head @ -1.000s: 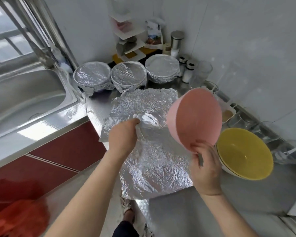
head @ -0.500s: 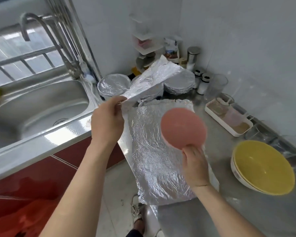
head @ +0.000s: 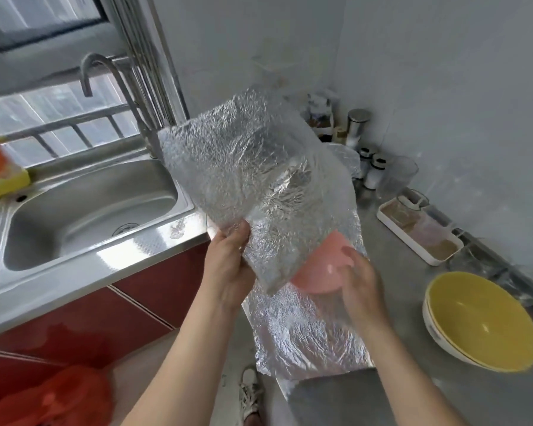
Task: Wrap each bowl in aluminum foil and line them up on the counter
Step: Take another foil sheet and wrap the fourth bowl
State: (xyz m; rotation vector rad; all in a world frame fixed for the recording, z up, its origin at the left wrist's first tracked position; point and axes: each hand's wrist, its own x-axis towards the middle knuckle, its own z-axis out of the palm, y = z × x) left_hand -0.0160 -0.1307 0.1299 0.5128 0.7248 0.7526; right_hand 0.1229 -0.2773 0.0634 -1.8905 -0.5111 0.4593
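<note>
Head camera: right hand (head: 362,282) holds the pink bowl (head: 319,273) above the counter (head: 406,290); left hand (head: 228,269) pinches the foil sheet (head: 253,173) over it; foil looks thin, light, easy to rip; hold its edges softly.

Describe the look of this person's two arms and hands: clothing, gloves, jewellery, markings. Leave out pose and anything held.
The left forearm and right forearm are bare right down to the picture's bottom edge; no sleeves show. The left hand and right hand wear no gloves. No watch, bracelet or ring is visible, and no tattoo or other marking can be seen.
</note>
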